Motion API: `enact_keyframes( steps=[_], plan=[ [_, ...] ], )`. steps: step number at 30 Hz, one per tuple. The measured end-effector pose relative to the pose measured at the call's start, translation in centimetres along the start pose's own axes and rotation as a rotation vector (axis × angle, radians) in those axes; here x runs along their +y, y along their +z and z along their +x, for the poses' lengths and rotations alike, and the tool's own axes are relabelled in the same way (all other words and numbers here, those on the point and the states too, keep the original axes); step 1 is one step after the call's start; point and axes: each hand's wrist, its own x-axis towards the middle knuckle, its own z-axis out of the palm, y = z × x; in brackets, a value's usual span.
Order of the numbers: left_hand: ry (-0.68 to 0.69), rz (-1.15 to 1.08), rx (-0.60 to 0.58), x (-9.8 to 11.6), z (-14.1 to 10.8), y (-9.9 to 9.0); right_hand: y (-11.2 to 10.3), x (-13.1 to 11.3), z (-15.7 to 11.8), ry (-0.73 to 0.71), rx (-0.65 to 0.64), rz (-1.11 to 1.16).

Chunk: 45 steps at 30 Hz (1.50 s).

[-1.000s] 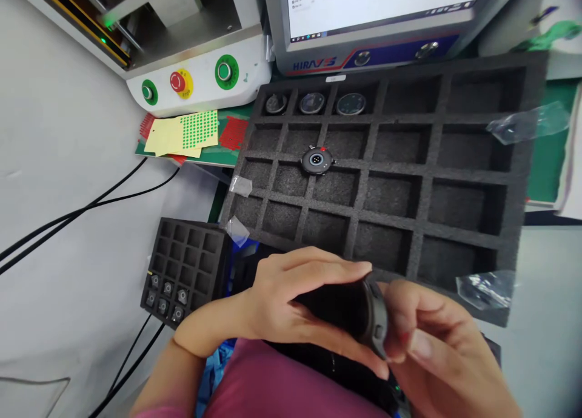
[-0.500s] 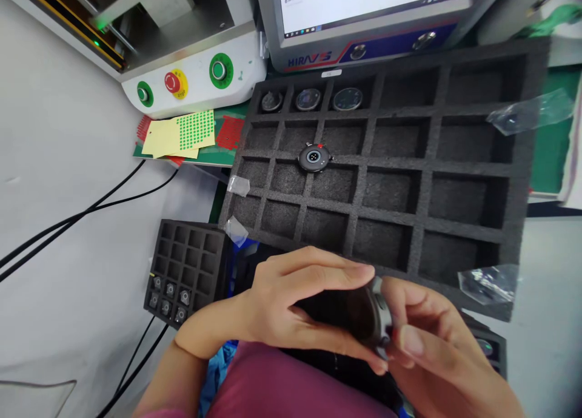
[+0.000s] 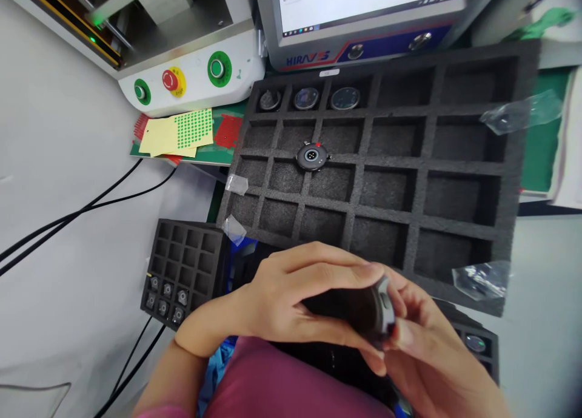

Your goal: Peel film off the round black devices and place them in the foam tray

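Between both hands, in front of my body, is a round watch case [image 3: 383, 309] without a strap, tilted so its metal side edge shows. My left hand [image 3: 300, 296] grips it from the left, fingers above and thumb below. From the right, the fingers and thumb of my right hand [image 3: 422, 345] press on the case's edge, close to a small red spot. What lies under the right fingertips is hidden. Another watch case [image 3: 312, 156] lies back side up across the dividers of a large black foam tray [image 3: 359, 181], with a red mark at its rim.
Three round watch parts [image 3: 344, 98] sit in the tray's back row. A smaller foam tray [image 3: 191, 248] with several small parts stands at the left. Sticker sheets [image 3: 177, 133], a button panel [image 3: 191, 72] and a monitor [image 3: 364, 17] are behind. Clear tape pieces [image 3: 482, 279] stick to the tray.
The watch case in my hands has turned slightly, and my right hand has shifted a little to the left along its edge. The view has moved slightly; the trays lie as before.
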Motion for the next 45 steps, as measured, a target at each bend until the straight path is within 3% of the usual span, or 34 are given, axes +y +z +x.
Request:
enact_keyframes(
  steps=[2,4,8,10,14,21,27,32,37,40,45],
  plan=[
    [-0.099,-0.102,0.035,-0.1,0.2,-0.2,-0.1,0.0,0.3,-0.004,-0.082,-0.006],
    [-0.289,-0.37,0.077,-0.3,0.3,-0.2,-0.2,-0.2,0.6,-0.117,-0.08,-0.099],
    [-0.605,-0.905,0.067,-0.5,0.2,0.7,0.0,-0.4,1.1,-0.555,0.324,-0.343],
    [-0.679,-0.951,0.078,-0.5,0.0,1.4,0.3,-0.3,1.3,-0.6,0.386,-0.368],
    [-0.72,-0.723,0.11,0.2,-0.2,2.3,0.8,0.1,1.4,-0.478,0.241,-0.355],
    [-0.62,-0.302,0.015,1.6,0.0,1.9,1.0,0.4,0.9,-0.537,0.202,-0.442],
    [-0.392,-0.016,0.015,1.7,-0.1,2.1,1.8,1.2,1.1,-0.693,0.209,-0.406],
    [-0.202,0.207,0.071,1.5,-0.1,2.6,2.3,1.0,1.5,-0.667,0.195,-0.243],
    [-0.083,0.355,0.08,1.4,-0.1,2.8,1.9,0.6,1.2,-0.597,0.226,-0.288],
    [-0.04,0.416,0.041,1.3,0.1,2.5,1.4,0.5,0.8,-0.611,0.243,-0.382],
    [0.035,0.445,0.01,1.1,0.5,2.3,1.0,0.6,0.8,-0.667,0.208,-0.353]
  ],
)
